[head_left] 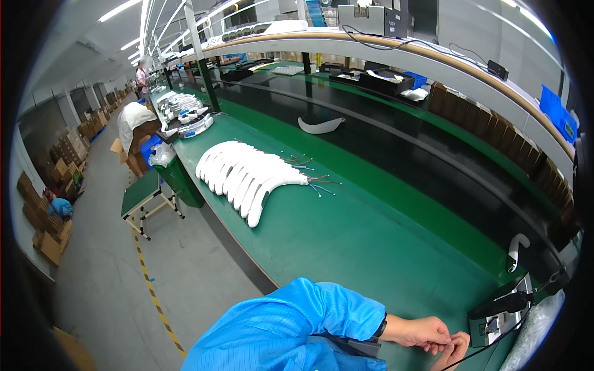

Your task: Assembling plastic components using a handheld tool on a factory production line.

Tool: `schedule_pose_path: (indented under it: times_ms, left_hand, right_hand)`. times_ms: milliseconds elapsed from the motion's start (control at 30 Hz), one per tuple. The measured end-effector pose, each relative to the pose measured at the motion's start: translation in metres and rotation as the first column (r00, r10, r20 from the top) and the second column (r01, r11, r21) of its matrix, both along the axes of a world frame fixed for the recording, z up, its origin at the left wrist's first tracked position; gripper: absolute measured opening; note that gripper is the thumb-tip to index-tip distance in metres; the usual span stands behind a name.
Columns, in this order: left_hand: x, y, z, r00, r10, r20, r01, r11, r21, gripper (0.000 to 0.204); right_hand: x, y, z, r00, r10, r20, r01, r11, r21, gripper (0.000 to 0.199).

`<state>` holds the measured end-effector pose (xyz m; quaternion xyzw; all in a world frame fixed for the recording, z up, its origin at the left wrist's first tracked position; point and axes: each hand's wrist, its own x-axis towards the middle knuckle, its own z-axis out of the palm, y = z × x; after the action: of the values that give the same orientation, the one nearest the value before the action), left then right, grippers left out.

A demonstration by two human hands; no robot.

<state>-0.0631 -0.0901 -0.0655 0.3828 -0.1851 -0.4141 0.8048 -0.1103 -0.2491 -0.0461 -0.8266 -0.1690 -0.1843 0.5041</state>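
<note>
My left hand (421,331) comes out of a blue sleeve (291,328) at the lower right, over the green bench (346,247). My right hand (456,350) meets it from the bottom edge, and the fingertips of both touch. What they pinch is too small to make out. Just to their right sits a small black fixture (495,315) with a black cable running past it. A white curved plastic piece (516,247) stands upright behind the fixture. Farther up the bench lies a row of several white curved shells (247,176) with thin wires sticking out.
A black conveyor belt (396,142) runs along the bench and carries one white curved shell (320,125). A clear plastic bag (538,334) lies at the far right. On the floor at left stand a small green table (142,195) and cardboard boxes (49,241); a person (133,123) bends over there.
</note>
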Motion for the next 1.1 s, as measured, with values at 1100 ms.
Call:
schedule_pose_path:
  times_ms: [1100]
  left_hand:
    - [0.041,0.008,-0.024,0.513,0.195,0.836,-0.677,0.691,0.254,0.014]
  right_hand:
    - [0.091,0.028,0.007,0.988,0.049,0.146,-0.143,0.654,0.743,0.074]
